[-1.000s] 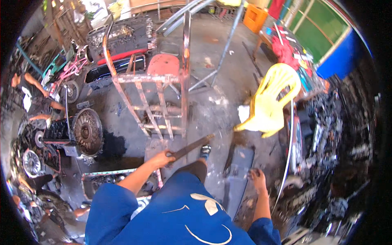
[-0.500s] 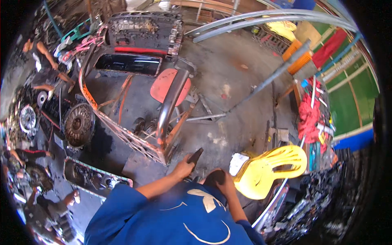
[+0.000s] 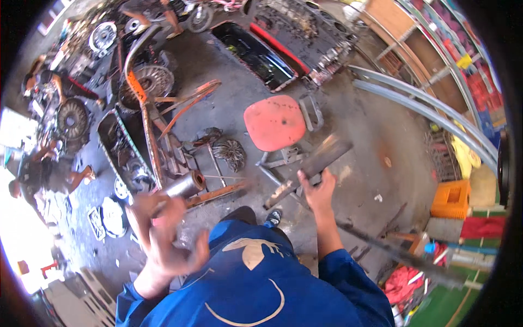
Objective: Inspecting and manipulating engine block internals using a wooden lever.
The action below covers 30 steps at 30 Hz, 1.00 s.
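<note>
My right hand (image 3: 321,191) is closed around a dark, flat elongated piece (image 3: 328,158) with worn brownish patches; its exact kind is unclear. That piece is held over the floor, just in front of a stool with a round-cornered red seat (image 3: 275,123). On the left, my left hand (image 3: 166,234) is raised with its fingers apart, smeared by motion, and nothing shows in it. Just beyond it is the shiny end of a thick metal tube (image 3: 186,185), part of a rusty, orange-marked metal frame (image 3: 143,101). Whether my left hand touches the tube cannot be told.
An engine block (image 3: 297,27) and a black oil pan (image 3: 253,54) lie at the far side. Long grey rails (image 3: 425,103) curve along the right, near an orange crate (image 3: 451,199). Two people (image 3: 52,169) crouch at left among greasy parts; another person's legs (image 3: 155,13) show at upper left.
My view has turned left, with the yellow chair gone from sight. My hands have spread apart; the left no longer shows the dark piece it held, and the right now holds a dark piece farther forward.
</note>
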Each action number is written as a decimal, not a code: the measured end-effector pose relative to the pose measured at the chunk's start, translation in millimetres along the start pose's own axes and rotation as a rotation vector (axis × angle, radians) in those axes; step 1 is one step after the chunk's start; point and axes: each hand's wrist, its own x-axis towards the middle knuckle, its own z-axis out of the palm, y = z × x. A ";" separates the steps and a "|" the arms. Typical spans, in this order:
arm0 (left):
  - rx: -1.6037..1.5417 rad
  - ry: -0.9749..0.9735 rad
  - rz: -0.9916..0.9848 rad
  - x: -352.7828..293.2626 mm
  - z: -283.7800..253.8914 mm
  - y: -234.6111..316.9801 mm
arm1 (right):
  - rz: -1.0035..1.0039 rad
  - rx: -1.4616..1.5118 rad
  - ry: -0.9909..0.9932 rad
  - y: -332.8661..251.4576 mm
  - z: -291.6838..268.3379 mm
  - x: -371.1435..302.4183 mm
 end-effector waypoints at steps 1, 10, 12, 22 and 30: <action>0.271 -0.030 -0.140 26.1 0.5 6.7 | -0.024 0.091 0.046 3.2 4.7 26.7; 0.459 -0.050 -0.199 4.6 26.8 -48.6 | 0.000 0.754 -0.088 -2.9 70.5 180.1; 0.493 0.015 -0.205 0.1 17.5 -56.6 | -0.109 0.728 -0.051 -23.2 74.1 211.2; 0.780 0.353 -0.301 -46.2 -23.7 -120.4 | -0.477 0.765 0.142 -68.0 139.9 370.5; 0.745 0.361 -0.304 -47.7 -6.5 -113.4 | -0.539 0.862 0.259 -103.9 202.4 468.6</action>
